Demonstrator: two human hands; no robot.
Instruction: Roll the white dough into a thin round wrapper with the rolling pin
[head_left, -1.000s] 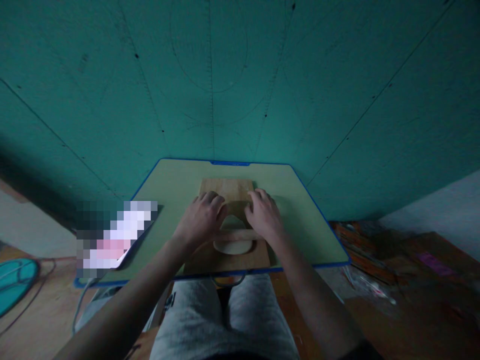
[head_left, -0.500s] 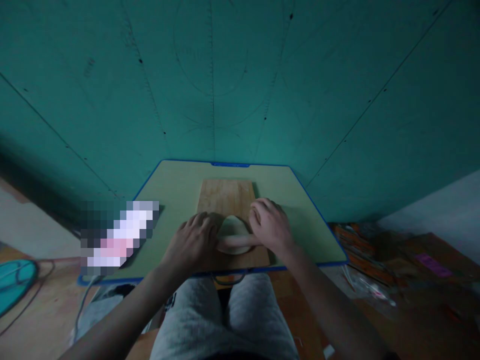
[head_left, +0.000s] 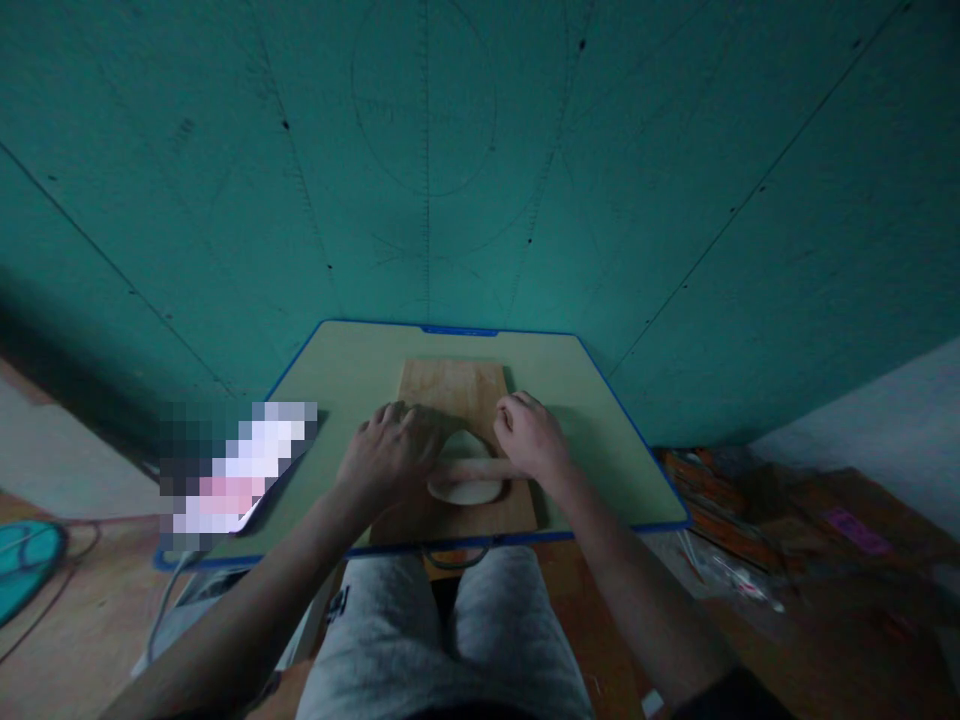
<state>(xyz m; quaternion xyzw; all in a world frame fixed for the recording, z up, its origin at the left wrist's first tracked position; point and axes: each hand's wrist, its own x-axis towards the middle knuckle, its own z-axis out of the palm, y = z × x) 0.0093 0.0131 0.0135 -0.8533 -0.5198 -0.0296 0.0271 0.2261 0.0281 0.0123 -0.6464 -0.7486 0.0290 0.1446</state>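
A wooden rolling pin (head_left: 474, 469) lies crosswise over a flat, pale round of dough (head_left: 466, 491). My left hand (head_left: 394, 445) is closed over the pin's left end, the palm hiding that end. Around the right end, my right hand (head_left: 531, 435) is curled, with its fingers folded in. The dough shows both in front of and behind the pin. Beneath it is a wooden board (head_left: 454, 383), lengthwise on a small pale table (head_left: 352, 360) with a blue rim.
At the table's left edge lies a flat device with a blurred-out screen (head_left: 247, 465), a cable (head_left: 169, 600) running down from it. A green wall (head_left: 465, 200) rises behind the table. Cardboard (head_left: 847, 500) and clear plastic wrapping (head_left: 750, 585) are on the floor at right.
Both hands have moved the rolling pin slightly away from me, toward the middle of the dough. More dough now shows on the near side of the pin.
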